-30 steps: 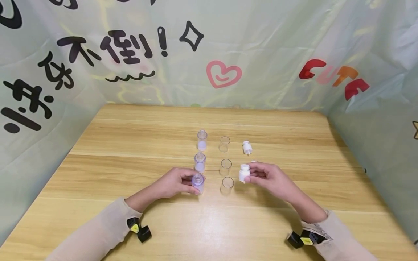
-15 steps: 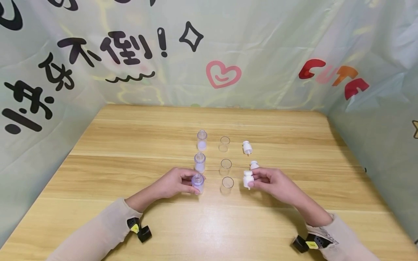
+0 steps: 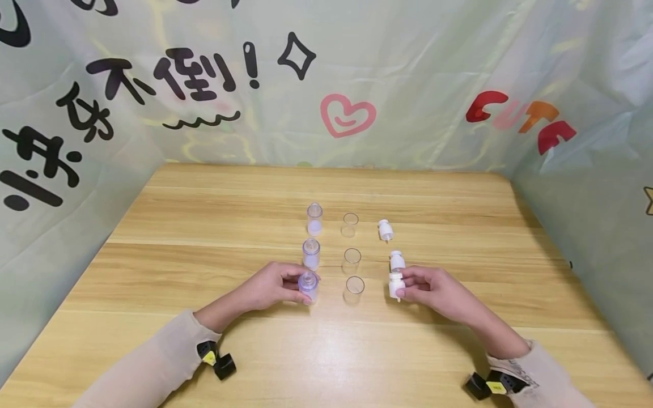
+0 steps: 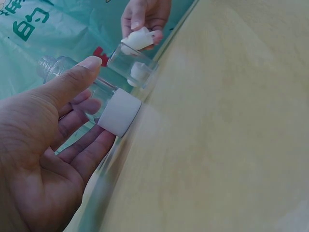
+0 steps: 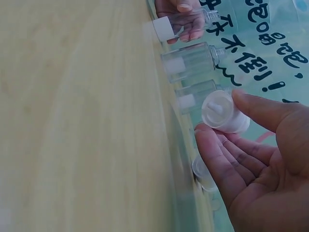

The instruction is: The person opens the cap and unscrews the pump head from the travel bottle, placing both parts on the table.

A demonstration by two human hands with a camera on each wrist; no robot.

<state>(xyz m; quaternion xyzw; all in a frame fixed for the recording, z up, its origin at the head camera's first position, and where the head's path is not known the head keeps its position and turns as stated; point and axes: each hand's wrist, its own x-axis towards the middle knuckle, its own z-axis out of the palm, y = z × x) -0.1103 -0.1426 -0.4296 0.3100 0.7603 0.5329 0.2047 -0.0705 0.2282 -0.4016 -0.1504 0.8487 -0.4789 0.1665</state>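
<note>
In the head view my left hand (image 3: 278,286) holds the nearest clear, purple-tinted bottle (image 3: 308,286), upright and capless, between thumb and fingers. The left wrist view shows its white base (image 4: 119,112). My right hand (image 3: 433,290) pinches a white pump head (image 3: 395,287), its short stem pointing down. That pump head (image 5: 224,113) shows its round underside in the right wrist view. Just behind it stands a second white pump head (image 3: 397,260), and a third pump head (image 3: 385,230) is farther back. Whether the held pump head touches the table I cannot tell.
Two more clear bottles (image 3: 311,254) (image 3: 314,219) stand in line behind the held one. Between bottles and pump heads runs a row of clear open cups (image 3: 353,290) (image 3: 351,261) (image 3: 349,225). A printed cloth (image 3: 408,68) walls the wooden table (image 3: 326,362).
My right hand has moved right and slightly nearer with the pump head, uncovering the second pump head behind it. My left hand stays on the bottle.
</note>
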